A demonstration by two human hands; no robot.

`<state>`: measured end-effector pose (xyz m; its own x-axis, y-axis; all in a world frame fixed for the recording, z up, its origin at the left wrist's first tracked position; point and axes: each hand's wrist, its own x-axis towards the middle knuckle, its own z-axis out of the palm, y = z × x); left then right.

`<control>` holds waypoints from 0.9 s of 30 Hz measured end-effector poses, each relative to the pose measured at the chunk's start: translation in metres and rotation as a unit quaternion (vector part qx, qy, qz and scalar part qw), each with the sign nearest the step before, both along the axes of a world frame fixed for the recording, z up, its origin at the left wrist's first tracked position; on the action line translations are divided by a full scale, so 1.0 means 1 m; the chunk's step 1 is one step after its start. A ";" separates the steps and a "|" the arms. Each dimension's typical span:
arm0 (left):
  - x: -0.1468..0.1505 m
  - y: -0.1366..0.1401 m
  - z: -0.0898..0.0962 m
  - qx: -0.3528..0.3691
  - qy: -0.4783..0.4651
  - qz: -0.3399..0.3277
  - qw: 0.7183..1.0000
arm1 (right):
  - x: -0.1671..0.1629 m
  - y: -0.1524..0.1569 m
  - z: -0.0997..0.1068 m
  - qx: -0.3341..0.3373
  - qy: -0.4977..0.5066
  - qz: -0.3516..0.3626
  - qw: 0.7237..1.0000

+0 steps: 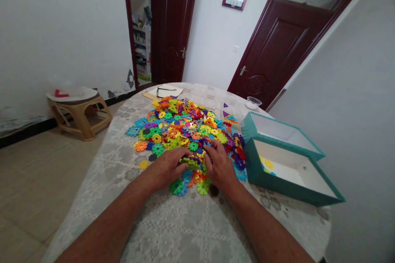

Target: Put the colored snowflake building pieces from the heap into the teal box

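A large pile of colourful plastic interlocking building pieces (173, 131), many of them notched discs, is heaped on the table. At its near side my left hand (168, 167) is closed, with lime-green notched pieces (191, 163) between its thumb and fingers. My right hand (220, 166) rests against the pile just to the right, its fingers bent and somewhat apart, with no piece clearly gripped. Below the hands lie a green disc (176, 187), a lime disc (203, 188) and a dark brown disc (214, 190).
A teal box (286, 185) holding a few yellow and blue pieces stands at the right, with a second teal tray-like part (282, 129) behind it. Glasses (166, 90) lie on paper at the back left. A clear plastic bowl (253, 102) sits at the back right edge.
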<state>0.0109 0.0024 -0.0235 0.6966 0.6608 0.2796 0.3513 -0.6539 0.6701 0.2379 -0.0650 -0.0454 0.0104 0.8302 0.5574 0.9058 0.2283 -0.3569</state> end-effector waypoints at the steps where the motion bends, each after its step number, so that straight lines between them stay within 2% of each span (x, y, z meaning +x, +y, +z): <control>1: 0.000 0.001 -0.001 0.001 -0.001 0.000 1.000 | 0.003 0.003 -0.004 -0.018 -0.024 -0.005 1.000; 4: -0.001 0.002 -0.005 0.004 -0.005 -0.001 1.000 | 0.010 0.011 -0.017 -0.038 -0.048 0.008 0.998; 7: -0.001 0.003 -0.007 0.005 -0.011 -0.006 1.000 | 0.011 0.012 -0.021 0.003 -0.022 0.009 1.000; 12: -0.001 0.001 -0.007 0.006 -0.005 -0.006 1.000 | 0.009 0.004 -0.009 0.061 0.026 -0.002 0.998; 17: 0.000 0.001 -0.006 0.005 -0.001 -0.003 1.000 | 0.006 -0.004 0.004 0.087 0.069 0.035 0.993; 22: 0.000 0.002 -0.007 0.010 -0.001 0.000 1.000 | 0.000 -0.007 0.002 0.044 0.095 0.094 0.990; 27: -0.001 0.002 -0.007 0.008 0.007 -0.004 1.000 | -0.007 -0.009 -0.006 -0.024 0.115 0.092 0.989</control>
